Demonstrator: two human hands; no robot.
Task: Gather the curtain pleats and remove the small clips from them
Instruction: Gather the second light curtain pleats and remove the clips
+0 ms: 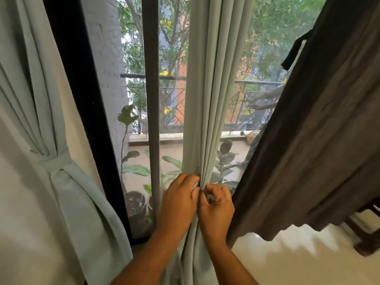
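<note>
A pale green curtain (207,99) hangs in tight pleats down the middle of the window. My left hand (178,204) grips the bunched pleats from the left at about waist height. My right hand (217,208) pinches the same bunch from the right, thumb and forefinger closed at the fold where the two hands meet. A small pale clip seems to sit between the fingertips there, but it is mostly hidden by my fingers.
A second pale green curtain (51,140) is tied back at the left. A dark brown cloth (320,130) hangs at the right over dark furniture (368,229). The black window frame (82,89), a screen and balcony plants (135,200) lie behind.
</note>
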